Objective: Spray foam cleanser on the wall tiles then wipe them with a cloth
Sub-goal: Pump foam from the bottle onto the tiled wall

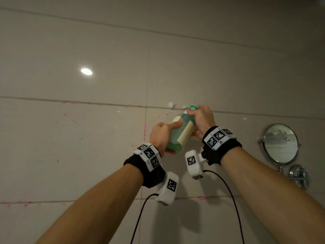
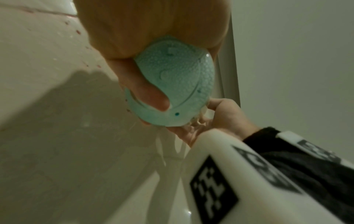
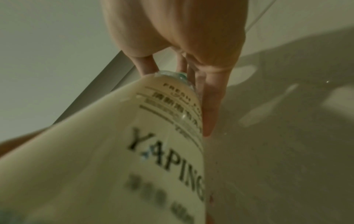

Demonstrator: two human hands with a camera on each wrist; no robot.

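Observation:
A green foam cleanser bottle [image 1: 177,133] with a cream label is held tilted up toward the beige wall tiles [image 1: 98,141]. My left hand [image 1: 162,133] grips its lower body; in the left wrist view its fingers wrap the textured green base [image 2: 172,84]. My right hand [image 1: 200,118] curls over the green pump head [image 1: 192,107] at the top. The label [image 3: 134,144] fills the right wrist view, with my right fingers [image 3: 210,106] around the neck. A small white foam blob [image 1: 171,104] sits on the grout line just beyond the nozzle. No cloth is in view.
Pink stains run along the grout lines [image 1: 144,127] and speckle the tiles. A round chrome mirror [image 1: 281,144] on a bracket hangs on the wall at the right, with a chrome fitting [image 1: 299,175] below it. Wrist camera cables [image 1: 228,194] dangle under my arms.

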